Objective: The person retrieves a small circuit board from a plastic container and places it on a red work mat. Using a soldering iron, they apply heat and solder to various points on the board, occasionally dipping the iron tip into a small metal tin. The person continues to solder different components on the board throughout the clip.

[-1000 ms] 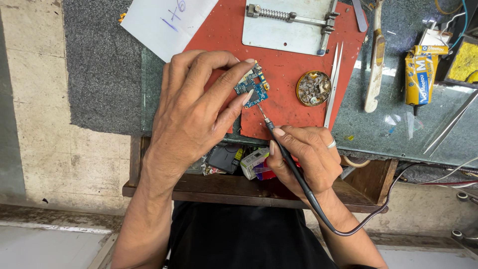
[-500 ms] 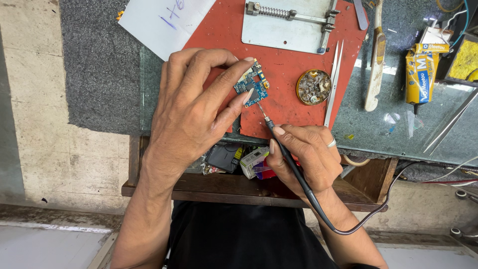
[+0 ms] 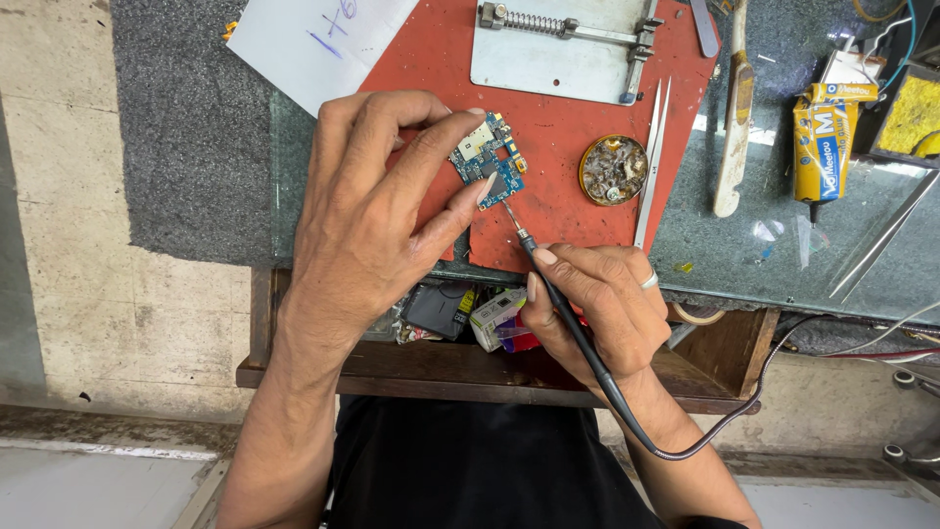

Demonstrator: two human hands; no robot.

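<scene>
The left hand point(image 3: 377, 211) has its grip closed on a small blue circuit board point(image 3: 487, 160), pinched between the thumb and fingers just above the red mat point(image 3: 558, 127) on the table point(image 3: 764, 225). The right hand point(image 3: 592, 304) has its grip closed around a thin black soldering iron point(image 3: 548, 284), held like a pen, and its pointy tip touches the bottom edge of the board. Near the board on the mat sit a round tin of metal bits point(image 3: 613, 169), silver tweezers point(image 3: 651, 162) and a flat metal clamp plate point(image 3: 563, 44).
</scene>
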